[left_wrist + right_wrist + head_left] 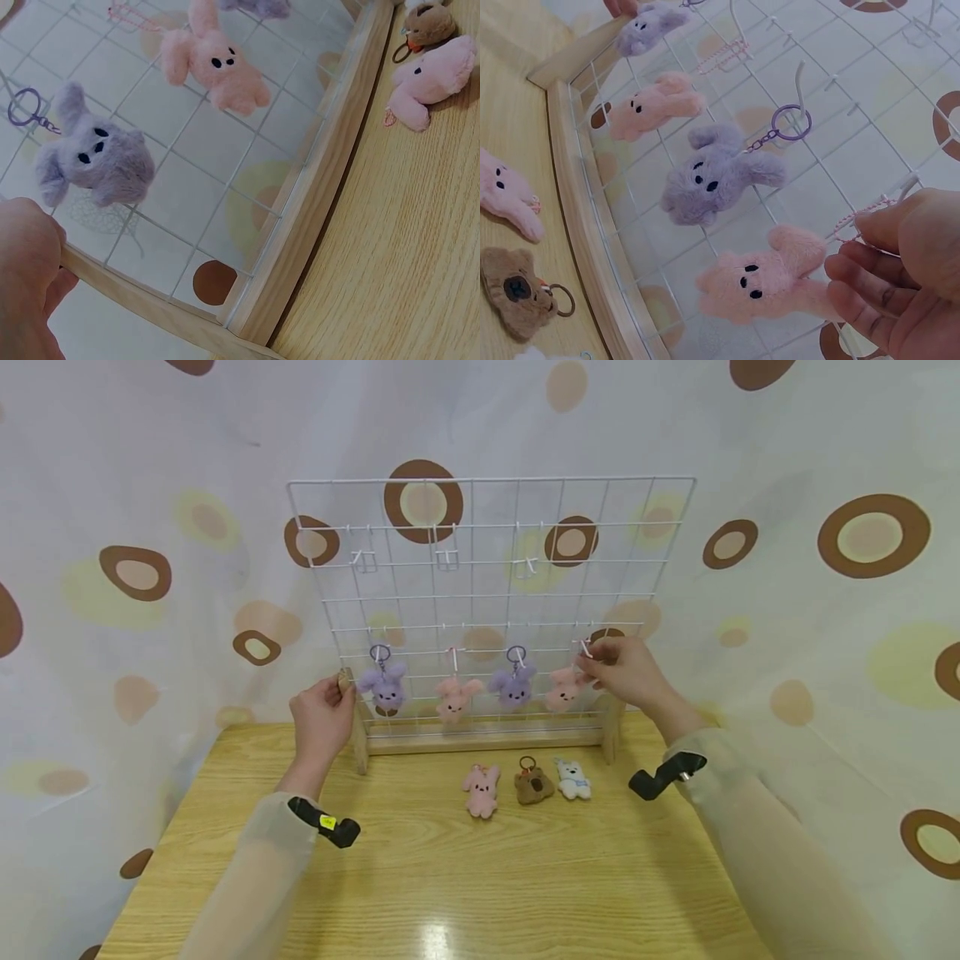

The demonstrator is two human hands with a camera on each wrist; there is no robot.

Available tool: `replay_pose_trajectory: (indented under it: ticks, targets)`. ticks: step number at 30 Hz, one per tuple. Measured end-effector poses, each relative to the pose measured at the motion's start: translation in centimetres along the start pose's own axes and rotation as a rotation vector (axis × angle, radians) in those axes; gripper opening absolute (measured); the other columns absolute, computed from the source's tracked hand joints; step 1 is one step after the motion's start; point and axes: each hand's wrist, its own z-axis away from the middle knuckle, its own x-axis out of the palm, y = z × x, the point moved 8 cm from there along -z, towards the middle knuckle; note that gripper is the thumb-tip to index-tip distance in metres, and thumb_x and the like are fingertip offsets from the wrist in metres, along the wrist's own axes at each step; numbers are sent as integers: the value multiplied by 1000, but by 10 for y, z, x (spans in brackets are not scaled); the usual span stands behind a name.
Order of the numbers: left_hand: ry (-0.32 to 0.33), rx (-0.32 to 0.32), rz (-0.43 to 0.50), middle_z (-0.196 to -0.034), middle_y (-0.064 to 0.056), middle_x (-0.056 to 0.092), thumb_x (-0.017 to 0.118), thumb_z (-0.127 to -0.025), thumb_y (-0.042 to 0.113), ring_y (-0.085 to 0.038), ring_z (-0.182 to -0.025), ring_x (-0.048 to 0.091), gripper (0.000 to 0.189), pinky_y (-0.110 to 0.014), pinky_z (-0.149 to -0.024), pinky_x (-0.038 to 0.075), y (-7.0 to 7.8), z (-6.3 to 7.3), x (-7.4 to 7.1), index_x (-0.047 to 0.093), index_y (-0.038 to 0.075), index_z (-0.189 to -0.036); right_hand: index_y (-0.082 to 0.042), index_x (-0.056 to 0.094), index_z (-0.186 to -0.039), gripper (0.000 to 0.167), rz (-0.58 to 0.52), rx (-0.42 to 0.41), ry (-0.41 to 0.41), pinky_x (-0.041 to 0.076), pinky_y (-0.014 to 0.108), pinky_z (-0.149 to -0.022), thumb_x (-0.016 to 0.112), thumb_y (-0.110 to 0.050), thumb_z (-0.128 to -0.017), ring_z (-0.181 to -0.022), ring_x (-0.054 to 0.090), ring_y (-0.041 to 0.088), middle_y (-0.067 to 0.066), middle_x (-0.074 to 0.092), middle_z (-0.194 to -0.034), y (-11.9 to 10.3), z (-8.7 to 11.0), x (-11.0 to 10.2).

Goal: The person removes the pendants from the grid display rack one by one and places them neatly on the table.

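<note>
A white wire grid rack (491,481) in a wooden stand has plush keychains hanging in its lower row. My right hand (626,672) pinches the pink-and-white cord loop (866,217) of the rightmost pink bunny keychain (564,691), by a white hook. To its left hang a purple bunny keychain (513,691), another pink bunny keychain (453,702) and a second purple one (386,693). My left hand (322,718) grips the top of the stand's left wooden post (360,739); its fingertips are partly hidden in the left wrist view.
On the wooden table (480,893), in front of the rack, lie a pink bunny keychain (482,793), a brown bear keychain (533,787) and a white plush keychain (574,781). White hooks (447,558) sit higher on the grid. A spotted curtain (795,635) stands behind.
</note>
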Motion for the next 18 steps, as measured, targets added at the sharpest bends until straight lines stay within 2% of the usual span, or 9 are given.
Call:
replay_pose_trajectory:
  ticks: [5,12,18]
  targets:
    - [8,1,-10,-108,-27,76,70,-102,6,-35,-100,77,26,-43,-83,62,1,-1,0,74,-11,-121,14,68,-118,27,-70,31,15,62,28,-71,69,-9,-104,-81,76,26,30,72,-106,0,-1,1]
    - [39,7,-32,-106,-27,76,69,-101,5,-35,-99,77,26,-45,-82,62,1,-1,-1,74,-11,-121,14,64,-124,25,-119,33,13,62,29,-74,60,-5,-108,-82,72,20,31,70,-115,0,1,-2]
    - [44,-8,-22,-106,-27,76,69,-102,6,-34,-99,77,26,-37,-81,63,0,0,-1,74,-11,-120,16,63,-127,27,-151,26,-3,62,28,-73,59,-3,-108,-77,70,16,33,68,-115,0,2,-4]
